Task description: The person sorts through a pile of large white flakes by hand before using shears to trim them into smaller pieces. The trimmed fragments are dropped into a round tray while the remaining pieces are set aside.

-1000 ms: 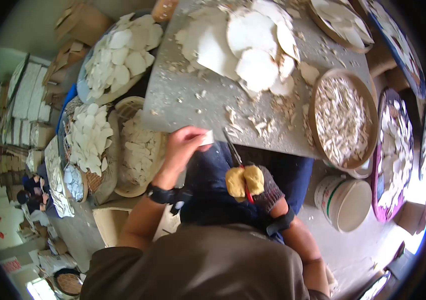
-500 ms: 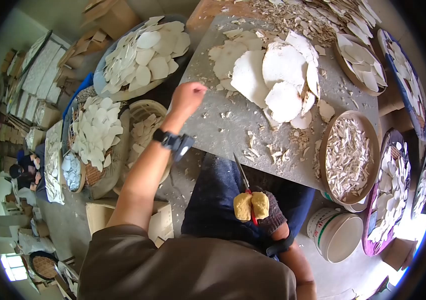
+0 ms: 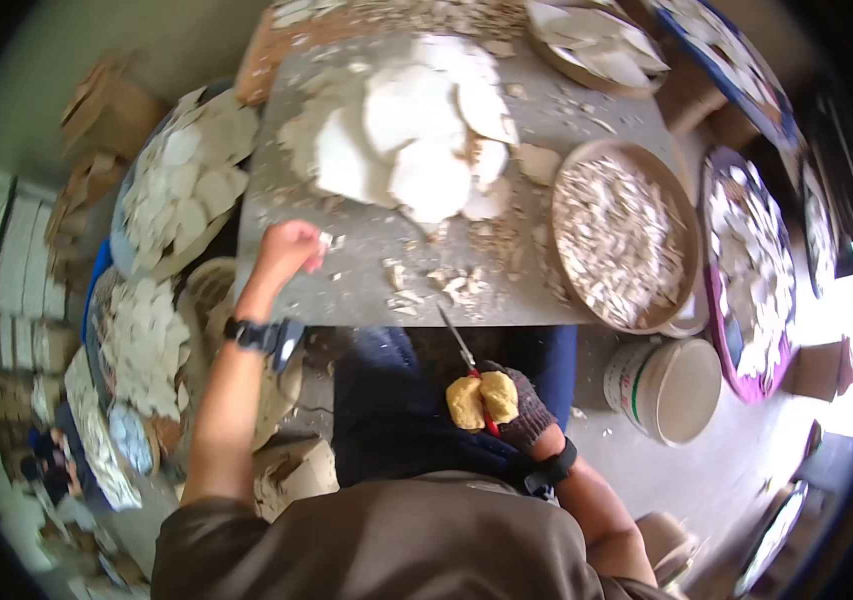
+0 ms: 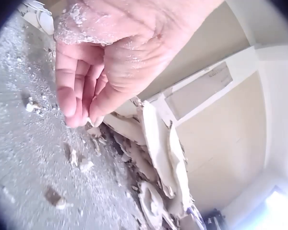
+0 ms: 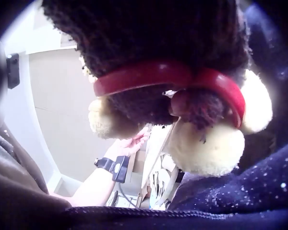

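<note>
My bare left hand (image 3: 292, 248) is low over the grey table's left front part, thumb and fingertips pressed together. Between them shows a small white chip (image 4: 90, 122); flour-like dust coats the palm side. Over my lap, my right hand (image 3: 523, 408), in a dark knitted glove, holds scissors (image 3: 459, 337) with red handles. Their blades point up toward the table edge. Yellow spongy padding (image 3: 467, 403) surrounds the handles, and in the right wrist view the gloved fingers pass through the red loops (image 5: 144, 76). Large white flat slices (image 3: 431, 180) lie piled on the table.
A round tray (image 3: 559, 275) of white cut strips stands at the table's right. Crumbs (image 3: 465, 288) lie along the front edge. A white bucket (image 3: 687, 390) stands on the floor at right. Baskets of slices (image 3: 182, 185) stand at left, beside a basket (image 3: 212, 285) partly behind my arm.
My left hand carried a white piece near the scissors, then swung left over the table, and now pinches a small chip there. The right hand stays over my lap with the scissors. The head view shifted.
</note>
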`<state>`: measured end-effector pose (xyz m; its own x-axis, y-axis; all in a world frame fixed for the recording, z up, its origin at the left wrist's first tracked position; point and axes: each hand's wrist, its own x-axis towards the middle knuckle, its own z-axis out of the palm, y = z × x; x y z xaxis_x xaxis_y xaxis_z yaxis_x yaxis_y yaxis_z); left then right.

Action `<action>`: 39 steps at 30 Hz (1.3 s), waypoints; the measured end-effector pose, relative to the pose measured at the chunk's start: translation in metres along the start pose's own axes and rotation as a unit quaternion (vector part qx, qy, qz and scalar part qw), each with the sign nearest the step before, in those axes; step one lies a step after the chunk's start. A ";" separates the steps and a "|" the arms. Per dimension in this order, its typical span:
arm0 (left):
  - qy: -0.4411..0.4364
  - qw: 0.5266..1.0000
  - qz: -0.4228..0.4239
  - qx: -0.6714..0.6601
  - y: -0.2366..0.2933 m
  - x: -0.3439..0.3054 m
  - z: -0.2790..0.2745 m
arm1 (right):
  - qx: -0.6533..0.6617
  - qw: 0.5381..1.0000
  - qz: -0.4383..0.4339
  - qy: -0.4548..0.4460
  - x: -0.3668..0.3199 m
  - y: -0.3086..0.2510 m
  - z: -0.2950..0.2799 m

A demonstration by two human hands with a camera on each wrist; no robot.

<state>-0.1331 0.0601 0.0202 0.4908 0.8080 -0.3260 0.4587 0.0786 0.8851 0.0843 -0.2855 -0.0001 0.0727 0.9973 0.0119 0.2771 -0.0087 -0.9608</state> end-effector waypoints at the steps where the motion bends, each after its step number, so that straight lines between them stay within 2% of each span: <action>1: -0.044 0.998 -0.033 0.002 0.010 -0.012 0.009 | -0.005 1.000 0.020 -0.006 -0.003 0.004 -0.002; 3: -0.116 0.991 -0.047 0.042 0.026 -0.027 0.036 | 0.041 0.996 0.078 0.005 -0.009 0.014 0.000; 7: -0.250 0.967 -0.015 0.049 0.071 -0.030 0.093 | -0.005 0.998 0.057 0.035 -0.020 0.037 0.008; 9: -0.283 0.957 0.040 0.051 0.110 -0.033 0.132 | 0.016 0.997 0.049 0.058 -0.025 0.047 0.011; 11: -0.341 0.934 0.100 -0.034 0.152 -0.041 0.170 | 0.051 0.995 0.060 0.062 -0.026 0.045 0.008; 14: -0.337 0.925 0.161 -0.072 0.179 -0.026 0.210 | 0.098 0.991 0.066 0.061 -0.029 0.048 0.008; 16: -0.280 0.937 0.207 0.016 0.176 0.011 0.229 | 0.145 0.985 0.067 0.066 -0.031 0.049 0.008; 18: -0.195 0.921 0.279 0.189 0.162 0.054 0.245 | 0.146 0.985 0.047 0.072 -0.031 0.054 0.009; 20: -0.117 0.847 0.355 0.378 0.161 0.065 0.256 | 0.140 0.986 0.052 0.073 -0.033 0.051 0.007; 22: -0.038 0.756 0.448 0.475 0.141 0.085 0.268 | 0.078 0.994 0.023 0.074 -0.032 0.047 0.000; 23: 0.011 0.701 0.493 0.516 0.133 0.099 0.273 | 0.192 0.976 0.060 0.084 -0.034 0.058 0.011; 24: 0.000 0.705 0.457 0.542 0.125 0.113 0.276 | 0.318 0.938 0.117 0.074 -0.033 0.049 0.007; 26: 0.036 0.709 0.481 0.515 0.127 0.121 0.278 | 0.245 0.961 0.104 0.077 -0.035 0.066 0.013; 28: 0.044 0.749 0.461 0.474 0.132 0.120 0.274 | 0.138 0.986 0.031 0.090 -0.035 0.046 -0.002; 29: 0.046 0.769 0.446 0.455 0.132 0.120 0.271 | 0.168 0.981 0.057 0.080 -0.036 0.047 -0.001; 32: 0.086 0.889 0.382 0.237 0.138 0.103 0.260 | 0.411 0.902 0.102 0.079 -0.041 0.042 -0.001; 33: 0.084 0.918 0.348 0.169 0.137 0.100 0.253 | 0.351 0.930 -0.006 0.105 -0.045 0.041 -0.007; 34: 0.015 0.955 0.292 0.057 0.135 0.096 0.243 | 0.333 0.935 -0.025 0.122 -0.046 0.045 -0.009; 35: -0.036 0.970 0.237 -0.051 0.128 0.088 0.233 | 0.409 0.909 -0.006 0.085 -0.046 0.049 -0.015; 37: -0.114 0.958 0.133 -0.227 0.129 0.055 0.214 | 0.160 0.979 -0.031 0.126 -0.047 0.065 -0.021; 38: -0.121 0.952 0.111 -0.257 0.127 0.040 0.205 | 0.034 0.987 -0.036 0.152 -0.047 0.073 -0.023; 39: -0.128 0.945 0.092 -0.288 0.126 0.026 0.198 | 0.000 0.987 -0.012 0.162 -0.032 0.063 -0.034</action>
<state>0.0842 -0.0242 0.0572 0.7192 0.6777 -0.1530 -0.0948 0.3140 0.9447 0.1315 -0.3205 -0.0513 0.3687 0.9215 0.1219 0.2821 0.0140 -0.9593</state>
